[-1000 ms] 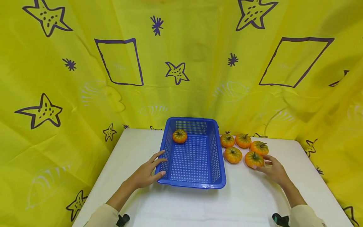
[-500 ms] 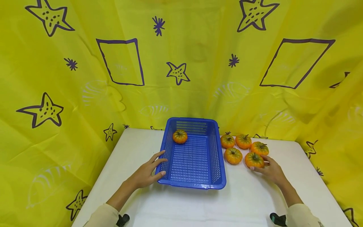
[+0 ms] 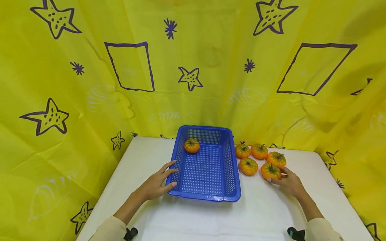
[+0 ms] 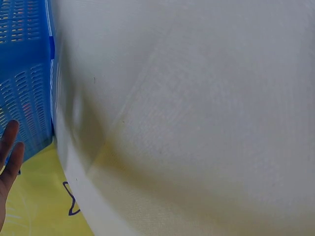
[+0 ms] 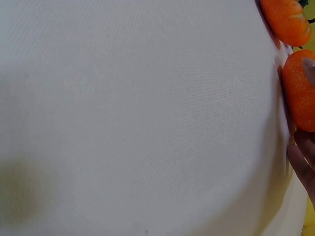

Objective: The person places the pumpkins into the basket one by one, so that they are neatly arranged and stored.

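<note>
Head view, right hand: thumb and fingers are curled about the right side of a squat, ribbed orange-and-green pumpkin; a pinch grip is judged to be in place.
Head view, held pumpkin: located directly left of the right palm, at the near-right corner of its cluster, stem upward; roundish from above, so no clear long axis is shown.
Head view, rectangular blue slotted plastic basket: placed left of the cluster, its longer sides running away from the person; one similar pumpkin is contained at its far left.
Head view, key relation: the near-left pumpkin is interposed between the held pumpkin and the basket's right wall; the right hand is much the nearer to both pumpkins.
Head view, left hand: fingers are spread apart at the basket's left rim; nothing is clamped.
Head view, white surface: three further pumpkins are borne at the far side of the cluster.
Left wrist view, fingers: two are seen, straight and apart, before the basket wall; contact cannot be told.
Right wrist view, thumb: laid against the held pumpkin, with fingers below it in frame; whether any lift has been made cannot be told.
</note>
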Tool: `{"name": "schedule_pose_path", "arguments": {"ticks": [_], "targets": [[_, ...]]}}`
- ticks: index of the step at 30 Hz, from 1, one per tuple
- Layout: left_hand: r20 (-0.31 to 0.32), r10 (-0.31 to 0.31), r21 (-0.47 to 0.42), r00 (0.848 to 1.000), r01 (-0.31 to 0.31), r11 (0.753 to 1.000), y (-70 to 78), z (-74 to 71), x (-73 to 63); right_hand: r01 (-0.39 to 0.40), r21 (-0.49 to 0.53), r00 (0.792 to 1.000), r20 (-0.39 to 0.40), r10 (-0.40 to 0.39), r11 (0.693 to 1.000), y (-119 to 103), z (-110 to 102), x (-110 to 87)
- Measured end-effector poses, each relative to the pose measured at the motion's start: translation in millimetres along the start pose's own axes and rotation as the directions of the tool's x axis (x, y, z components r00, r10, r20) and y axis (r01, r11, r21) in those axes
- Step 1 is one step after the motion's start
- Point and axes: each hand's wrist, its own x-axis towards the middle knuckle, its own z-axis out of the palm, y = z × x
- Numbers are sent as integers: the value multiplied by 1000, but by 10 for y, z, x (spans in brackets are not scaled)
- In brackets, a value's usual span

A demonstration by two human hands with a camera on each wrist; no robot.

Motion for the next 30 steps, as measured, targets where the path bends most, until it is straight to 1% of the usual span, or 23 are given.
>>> {"name": "schedule_pose_path", "arguments": {"ticks": [6,16,19,23,30], "targets": [[7,-12,-2,1000,12,1000,-9,7,3,3,6,1000,5,-3,1000,15,5,-11],[6,-29,-1,1000,29,1000,-12,19,5,8,-22,1000,6,-8,1000,17,-19,-16],[0,-20,-1,1000,20,1000,-12,17,1,16,-24,1000,2,-16,1000,1,-33,-31],[-7,-7,-2,1000,7,1000,-5,11,1,23,-5,1000,-2,-23,1000,-43,-59,-53],[-5,-7,-7,1000,7,1000,1,11,1,47,40,999,-9,-47,998,-133,-105,-88]]}}
